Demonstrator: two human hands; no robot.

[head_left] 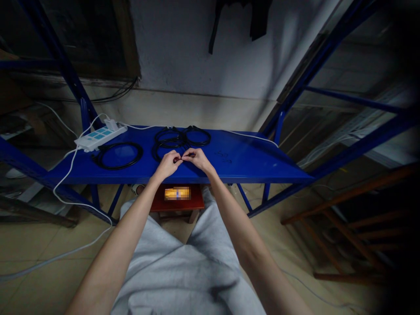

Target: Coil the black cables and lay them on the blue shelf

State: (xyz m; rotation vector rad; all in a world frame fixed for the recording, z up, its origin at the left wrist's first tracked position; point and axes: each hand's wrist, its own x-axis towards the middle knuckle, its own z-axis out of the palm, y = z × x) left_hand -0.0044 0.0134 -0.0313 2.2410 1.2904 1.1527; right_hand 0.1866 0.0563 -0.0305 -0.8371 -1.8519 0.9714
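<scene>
My left hand (168,165) and my right hand (196,159) meet over the front half of a blue shelf (249,162), fingertips pinched close together. A small dark bit shows at the left fingertips, too small to name; whatever the right fingers pinch is hidden. Just behind my hands, a black cable coil (155,153) is partly covered by them. Beyond it lie two more looped black cables, one coil (168,145) overlapping the other coil (209,139) at its side. Farther left rests a separate round coil of black cable (139,160).
A white power strip (98,139) with a plug sits at the shelf's back left, its white cord (67,175) hanging over the left side. Blue posts (295,94) flank the shelf. Below stands a red stool (197,199) with a yellow item (170,194) on it.
</scene>
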